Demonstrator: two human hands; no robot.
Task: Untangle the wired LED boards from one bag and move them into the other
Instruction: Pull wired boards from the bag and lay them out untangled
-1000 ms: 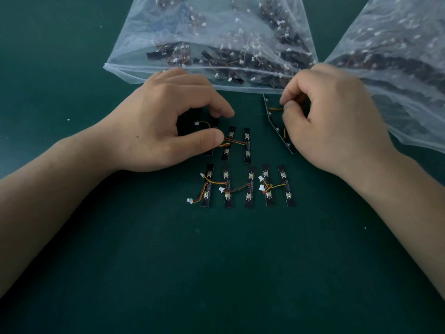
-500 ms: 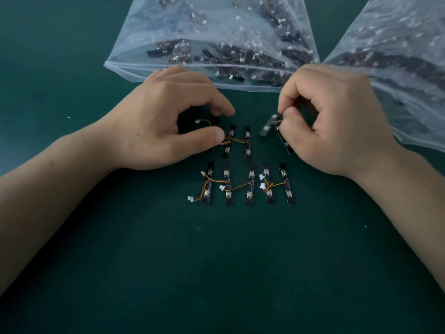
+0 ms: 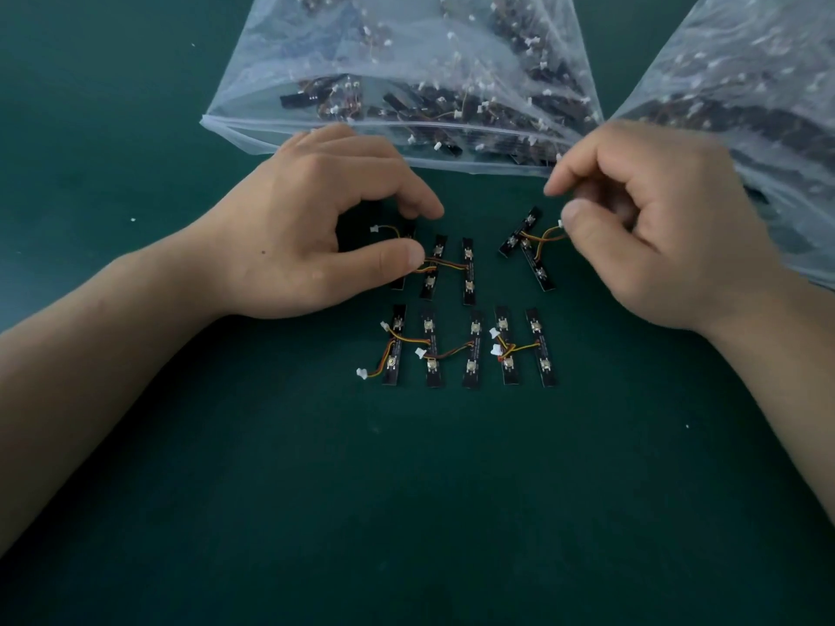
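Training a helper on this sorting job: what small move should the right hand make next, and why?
Probably uncross the two LED boards and lay them parallel beside the upper row. The right hand pinches their wire, and they lie crossed while the others lie straight.
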